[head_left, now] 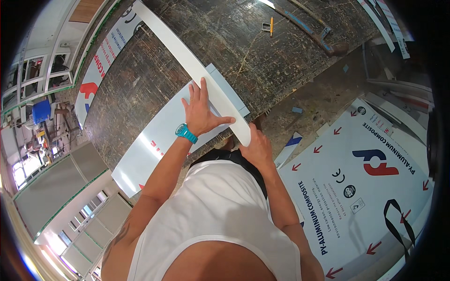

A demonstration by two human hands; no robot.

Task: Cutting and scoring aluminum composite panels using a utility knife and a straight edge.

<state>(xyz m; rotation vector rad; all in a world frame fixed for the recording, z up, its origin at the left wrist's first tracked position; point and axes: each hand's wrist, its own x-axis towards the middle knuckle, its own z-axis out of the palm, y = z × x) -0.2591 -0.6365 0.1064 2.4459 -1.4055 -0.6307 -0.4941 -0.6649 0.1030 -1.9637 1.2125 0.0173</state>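
My left hand lies flat, fingers spread, on a long white strip that runs diagonally across a pale grey-white panel on a dark, scratched workbench. A teal watch is on that wrist. My right hand is closed around the near rounded end of the strip at the bench's front edge. Whether it also holds a tool is hidden by the strip.
A pencil and a small sharpener-like block lie far on the bench, beside a long blue-marked bar. A large printed white sheet covers the floor to my right with a black strap on it. Panels lean at left.
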